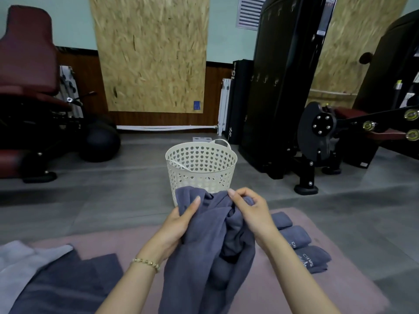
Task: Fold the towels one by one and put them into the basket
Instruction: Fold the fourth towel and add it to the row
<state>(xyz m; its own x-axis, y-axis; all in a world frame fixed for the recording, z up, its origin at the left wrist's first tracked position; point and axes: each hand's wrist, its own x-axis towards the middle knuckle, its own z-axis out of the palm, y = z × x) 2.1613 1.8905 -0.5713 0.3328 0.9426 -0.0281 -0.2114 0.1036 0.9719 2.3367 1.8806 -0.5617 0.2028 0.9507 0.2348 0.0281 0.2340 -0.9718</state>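
Observation:
A crumpled dark blue-grey towel (204,257) hangs in front of me over the pink mat (340,284). My left hand (179,225) grips its left side, thumb on the cloth. My right hand (249,209) pinches a fold near its top edge. Just beyond the towel, a cream perforated basket (200,168) stands on the floor; no towel shows inside it from here. Three rolled dark towels (301,248) lie on the mat to the right. Flat dark and light grey towels (56,282) lie at the lower left.
Grey plank floor surrounds the mat. A black weight machine (283,98) stands right of the basket, with its lever arm (362,125) reaching further right. A maroon padded gym seat (27,64) and a black ball (102,141) are at the left.

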